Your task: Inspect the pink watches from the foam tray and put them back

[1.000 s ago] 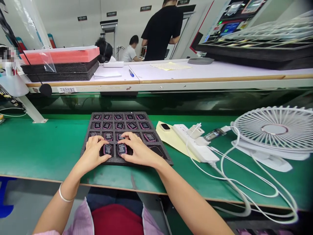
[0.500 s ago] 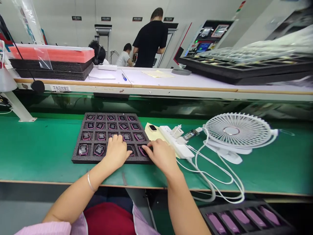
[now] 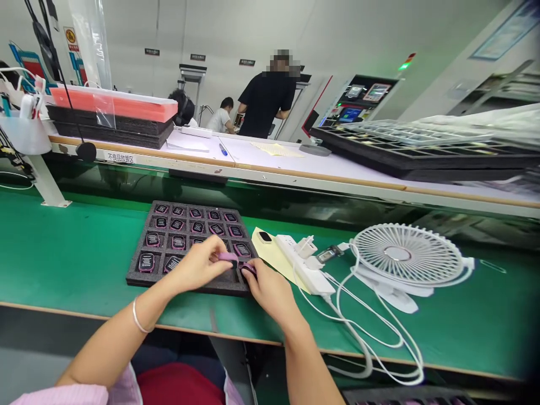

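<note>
A black foam tray lies on the green bench, its pockets filled with small pink-rimmed watch bodies. My left hand hovers over the tray's near right corner, fingers pinched on a pink watch body lifted out of its pocket. My right hand is just to the right, fingertips closed on another pink watch body at the tray's front right edge. A bracelet circles my left wrist.
A yellow sheet with a dark watch body on it, a white power strip, cables and a white desk fan lie right of the tray. A raised shelf behind holds stacked foam trays. People work in the background.
Both hands shifted from the tray's front middle pockets to its front right corner. Each now pinches a watch body lifted from its pocket. The view swung right then left.
</note>
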Motion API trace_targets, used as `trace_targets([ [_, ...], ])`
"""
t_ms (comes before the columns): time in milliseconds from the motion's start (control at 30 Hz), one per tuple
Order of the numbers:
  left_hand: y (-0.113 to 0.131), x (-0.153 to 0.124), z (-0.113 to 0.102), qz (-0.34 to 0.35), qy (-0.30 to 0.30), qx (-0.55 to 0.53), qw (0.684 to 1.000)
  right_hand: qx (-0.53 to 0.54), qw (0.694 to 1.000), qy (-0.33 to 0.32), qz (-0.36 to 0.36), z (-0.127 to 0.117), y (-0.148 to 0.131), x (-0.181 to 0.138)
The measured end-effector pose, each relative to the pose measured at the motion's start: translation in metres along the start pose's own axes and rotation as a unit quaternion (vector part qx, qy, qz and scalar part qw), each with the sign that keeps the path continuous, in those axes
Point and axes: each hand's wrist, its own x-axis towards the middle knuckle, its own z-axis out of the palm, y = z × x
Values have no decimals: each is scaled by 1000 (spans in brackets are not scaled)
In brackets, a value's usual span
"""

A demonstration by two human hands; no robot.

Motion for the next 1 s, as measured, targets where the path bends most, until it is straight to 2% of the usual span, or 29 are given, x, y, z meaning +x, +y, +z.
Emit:
trace_targets([
  [67, -2, 2, -21, -46, 57, -177, 982, 92, 995, 26, 22, -8, -10, 9],
  [133, -6, 5, -41, -83, 116, -257, 956, 267, 963, 25, 25, -12, -24, 23],
  [167, -8, 7, -49, -93, 138, -264, 950, 367, 930, -2, 26, -13, -32, 32],
  [233, -10, 10, -60, -100, 159, -250, 950, 544, 832, -98, 46, -10, -49, 51],
  [300, -12, 13, -65, -95, 174, -222, 955, 642, 744, -168, 70, -4, -65, 70],
  [367, -12, 15, -66, -86, 199, -186, 958, 692, 690, -200, 76, 2, -77, 83],
  [500, -18, 14, -62, -73, 244, -119, 960, 748, 616, -242, 55, 10, -87, 88],
  [600, -24, 8, -54, -74, 241, -53, 966, 753, 603, -255, 62, 17, -83, 78],
  [700, -28, 1, -49, -72, 220, 10, 973, 744, 607, -269, 68, 22, -78, 68],
  [833, -26, -2, -48, -63, 198, 41, 977, 736, 607, -293, 66, 22, -76, 65],
  [1000, -24, -4, -48, -53, 191, 63, 978, 743, 611, -265, 59, 20, -78, 65],
])
